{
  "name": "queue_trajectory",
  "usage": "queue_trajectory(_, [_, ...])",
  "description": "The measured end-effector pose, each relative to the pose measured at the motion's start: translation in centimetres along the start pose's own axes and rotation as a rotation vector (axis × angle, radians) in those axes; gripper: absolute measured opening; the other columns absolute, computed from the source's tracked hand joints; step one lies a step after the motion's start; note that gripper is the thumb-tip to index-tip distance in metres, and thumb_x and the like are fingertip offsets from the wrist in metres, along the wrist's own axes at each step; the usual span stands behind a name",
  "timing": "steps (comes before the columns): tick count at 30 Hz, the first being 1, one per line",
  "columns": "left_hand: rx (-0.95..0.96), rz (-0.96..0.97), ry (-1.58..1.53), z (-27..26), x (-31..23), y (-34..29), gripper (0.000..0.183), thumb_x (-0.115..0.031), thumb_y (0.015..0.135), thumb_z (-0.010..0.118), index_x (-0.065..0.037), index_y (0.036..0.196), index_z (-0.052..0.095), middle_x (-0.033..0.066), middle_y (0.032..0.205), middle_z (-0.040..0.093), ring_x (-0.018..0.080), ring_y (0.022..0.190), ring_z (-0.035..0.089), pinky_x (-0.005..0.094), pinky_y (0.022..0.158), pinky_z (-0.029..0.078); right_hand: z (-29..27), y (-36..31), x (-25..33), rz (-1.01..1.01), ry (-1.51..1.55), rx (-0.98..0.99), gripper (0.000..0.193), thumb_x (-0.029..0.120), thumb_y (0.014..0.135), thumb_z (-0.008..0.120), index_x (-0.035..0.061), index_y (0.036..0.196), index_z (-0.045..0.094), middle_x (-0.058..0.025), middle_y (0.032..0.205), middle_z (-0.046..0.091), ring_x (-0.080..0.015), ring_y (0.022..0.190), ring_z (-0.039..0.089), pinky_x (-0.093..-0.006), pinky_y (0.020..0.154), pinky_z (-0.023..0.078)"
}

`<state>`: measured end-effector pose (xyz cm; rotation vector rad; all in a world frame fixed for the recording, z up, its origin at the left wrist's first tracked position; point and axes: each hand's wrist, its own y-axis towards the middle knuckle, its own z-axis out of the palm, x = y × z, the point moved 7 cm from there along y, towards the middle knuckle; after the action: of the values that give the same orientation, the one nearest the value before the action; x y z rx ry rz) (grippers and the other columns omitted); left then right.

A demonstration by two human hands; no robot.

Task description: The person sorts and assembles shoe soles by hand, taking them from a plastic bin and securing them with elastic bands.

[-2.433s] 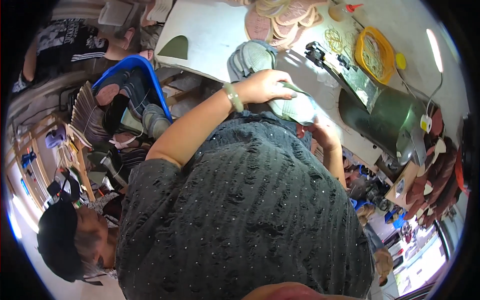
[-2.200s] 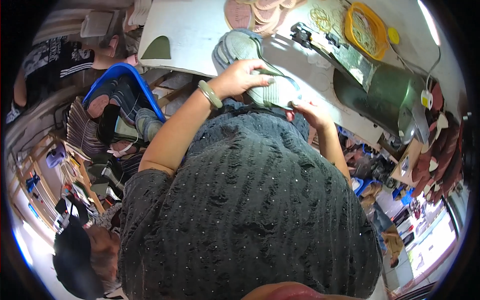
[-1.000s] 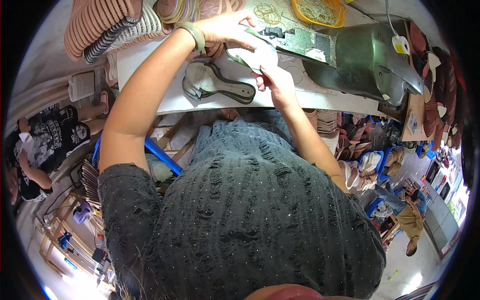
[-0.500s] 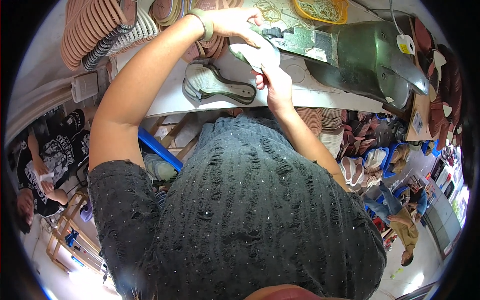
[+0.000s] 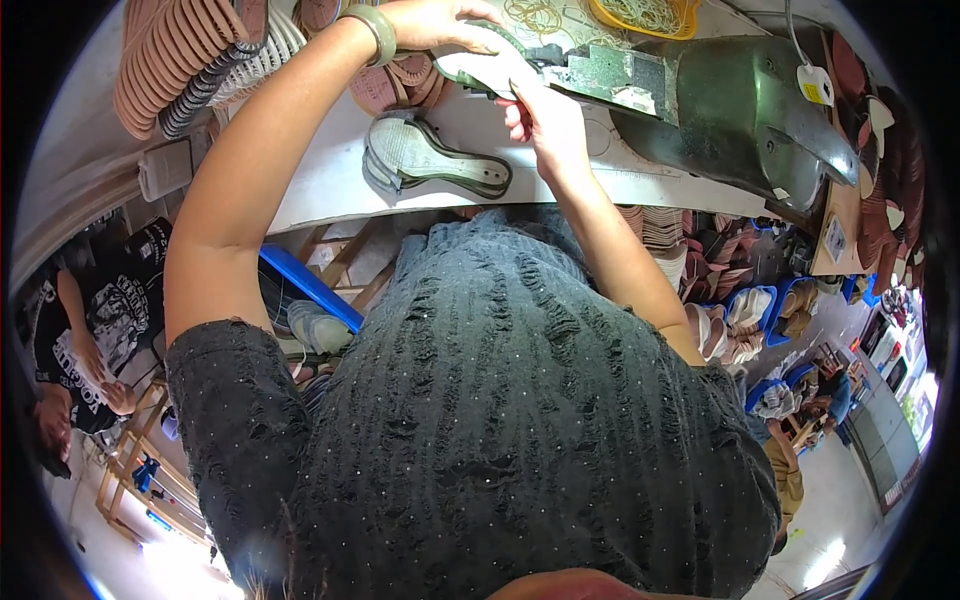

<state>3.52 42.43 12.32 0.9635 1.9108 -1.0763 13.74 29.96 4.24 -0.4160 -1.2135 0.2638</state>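
My left hand (image 5: 445, 25), a bangle on its wrist, grips the far edge of a pale shoe sole (image 5: 480, 70) with a dark rim. At the sole's near edge, the thumb and fingers of my right hand (image 5: 553, 125) pinch it. The sole is beside the narrow front end of a dark green machine (image 5: 725, 110); whether it touches is hidden. On the white table, closer to me, lie a few stacked grey soles (image 5: 430, 155) with dark edges.
Rows of pinkish soles (image 5: 180, 65) stand at the far left, with more pink soles (image 5: 410, 78) behind the grey ones. A yellow basket (image 5: 655, 25) holds pale trimmings. A cord hangs by the machine. Another person (image 5: 95, 335) sits at the left.
Both hands have tilted the sole and shifted it slightly away and left along the machine's front end. At the far right, another person has bent or moved out of sight partly.
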Motion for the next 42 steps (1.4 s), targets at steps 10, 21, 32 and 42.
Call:
queue_trajectory(10, [-0.28, -0.165, -0.123, 1.9, 4.5, -1.9, 0.039, -0.028, 0.085, 0.066, -0.005, 0.114, 0.057, 0.0041, 0.101, 0.06, 0.0108, 0.092, 0.054, 0.025, 0.082, 0.045, -0.1, 0.5, 1.6, 0.003, -0.083, -0.017, 0.032, 0.028, 0.09, 0.058, 0.0005, 0.077, 0.066, -0.0054, 0.063, 0.065, -0.0071, 0.048, 0.055, -0.0193, 0.045, 0.039])
queue_trajectory(21, [-0.625, -0.106, -0.003, 3.9, 5.7, -3.4, 0.045, -0.032, 0.087, 0.062, -0.003, 0.121, 0.057, 0.0101, 0.11, 0.064, 0.0158, 0.099, 0.059, 0.0278, 0.088, 0.045, -0.5, -0.7, 1.5, -0.019, -0.185, 0.028, 0.031, 0.031, 0.091, 0.056, 0.0022, 0.091, 0.067, -0.0049, 0.076, 0.068, -0.0086, 0.06, 0.06, -0.0206, 0.052, 0.042])
queue_trajectory(32, [-0.807, -0.272, -0.035, 7.3, 4.6, -3.9, 0.048, -0.037, 0.085, 0.061, -0.006, 0.122, 0.056, 0.0142, 0.11, 0.064, 0.0216, 0.102, 0.061, 0.0314, 0.089, 0.045, 1.7, -3.6, -3.3, -0.106, -0.319, 0.148, 0.025, 0.02, 0.085, 0.067, -0.0004, 0.098, 0.061, -0.0009, 0.082, 0.061, -0.0052, 0.074, 0.053, -0.0215, 0.067, 0.045])
queue_trajectory(42, [-0.948, -0.412, 0.086, 7.1, 3.7, -4.4, 0.052, -0.047, 0.082, 0.062, -0.005, 0.114, 0.059, 0.0145, 0.099, 0.067, 0.026, 0.093, 0.064, 0.0356, 0.082, 0.048, 0.0, -2.8, -3.4, -0.104, -0.063, 0.165, 0.013, 0.008, 0.088, 0.06, -0.0004, 0.098, 0.058, 0.0022, 0.084, 0.057, -0.0035, 0.076, 0.05, -0.0197, 0.069, 0.043])
